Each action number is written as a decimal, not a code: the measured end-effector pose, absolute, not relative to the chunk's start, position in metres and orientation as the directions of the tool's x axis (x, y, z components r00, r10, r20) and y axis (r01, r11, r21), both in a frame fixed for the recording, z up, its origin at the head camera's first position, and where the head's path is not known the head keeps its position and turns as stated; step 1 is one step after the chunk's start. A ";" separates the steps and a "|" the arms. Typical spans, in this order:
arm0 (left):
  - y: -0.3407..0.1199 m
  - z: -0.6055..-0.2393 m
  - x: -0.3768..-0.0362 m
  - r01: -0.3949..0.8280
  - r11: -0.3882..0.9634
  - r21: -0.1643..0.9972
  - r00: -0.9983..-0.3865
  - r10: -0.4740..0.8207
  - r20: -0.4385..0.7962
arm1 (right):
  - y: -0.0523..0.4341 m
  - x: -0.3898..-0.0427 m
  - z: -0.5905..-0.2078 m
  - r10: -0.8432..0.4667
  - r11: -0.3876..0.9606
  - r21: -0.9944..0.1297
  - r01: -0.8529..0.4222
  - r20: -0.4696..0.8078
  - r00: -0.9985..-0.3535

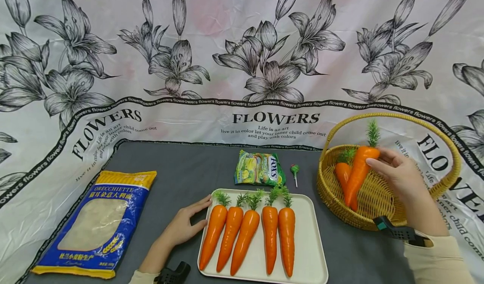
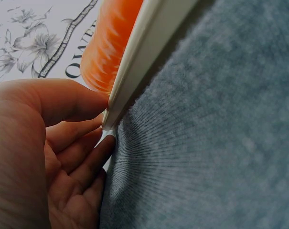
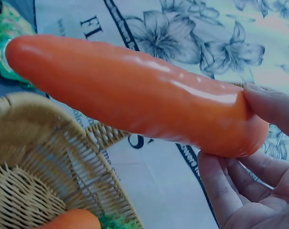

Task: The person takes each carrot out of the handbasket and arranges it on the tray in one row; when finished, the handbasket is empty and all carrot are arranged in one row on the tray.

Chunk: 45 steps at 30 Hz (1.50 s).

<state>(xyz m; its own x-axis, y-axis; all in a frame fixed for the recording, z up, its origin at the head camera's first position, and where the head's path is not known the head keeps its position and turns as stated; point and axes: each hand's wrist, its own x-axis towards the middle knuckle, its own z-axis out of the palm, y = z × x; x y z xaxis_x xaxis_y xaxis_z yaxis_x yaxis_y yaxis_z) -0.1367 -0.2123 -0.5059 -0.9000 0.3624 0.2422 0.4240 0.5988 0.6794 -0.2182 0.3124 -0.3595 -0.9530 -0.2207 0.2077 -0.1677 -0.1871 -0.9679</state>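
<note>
My right hand [image 1: 401, 172] pinches an orange carrot [image 1: 362, 164] near its leafy top, between thumb and fingers. Its tip slants down over the wicker basket [image 1: 378, 219]. Another carrot [image 1: 342, 170] lies inside, partly hidden behind the held one; its orange end [image 3: 77, 220] also shows low in the right wrist view. My left hand [image 1: 185, 221] rests at the left edge of a white tray [image 1: 308, 233], fingers loosely extended and fingertips right at the rim. Several carrots [image 1: 245, 242] lie side by side on this tray, green tops toward the back.
A blue and yellow pasta bag [image 1: 94, 225] lies at the left. Behind the tray are a green candy bag [image 1: 259, 168] and a small lollipop [image 1: 294, 170]. The basket's tall handle [image 1: 393, 116] arches above its opening. A floral cloth [image 1: 181, 120] hangs behind the grey tabletop [image 1: 174, 166].
</note>
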 end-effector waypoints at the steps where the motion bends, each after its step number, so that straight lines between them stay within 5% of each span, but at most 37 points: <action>1: -0.212 -0.506 -0.137 0.425 0.598 0.680 -0.900 0.364 0.242 | 0.310 -0.215 -0.360 -0.216 -0.164 -0.970 -0.179 0.213 -0.953; 14: -0.213 -0.505 -0.136 0.408 0.615 0.675 -0.907 0.358 0.223 | 0.264 -0.176 -0.378 -0.158 0.183 -0.954 -0.238 0.210 -0.965; 24: -0.214 -0.506 -0.136 0.425 0.612 0.667 -0.900 0.362 0.242 | 0.234 -0.162 -0.404 -0.201 0.170 -0.967 -0.192 0.157 -0.967; 45: -0.212 -0.502 -0.136 0.410 0.606 0.682 -0.905 0.362 0.223 | 0.202 -0.167 -0.445 -0.307 0.487 -0.873 -0.038 -0.130 -0.943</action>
<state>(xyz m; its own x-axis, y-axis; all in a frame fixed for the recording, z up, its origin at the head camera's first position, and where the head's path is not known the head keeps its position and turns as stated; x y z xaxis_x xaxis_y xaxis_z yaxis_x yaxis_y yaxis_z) -0.1362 -0.2119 -0.5022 -0.9052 0.3616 0.2232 0.4101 0.6056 0.6820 -0.1669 0.2016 -0.4448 -0.9426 -0.3075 -0.1305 -0.0379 0.4867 -0.8727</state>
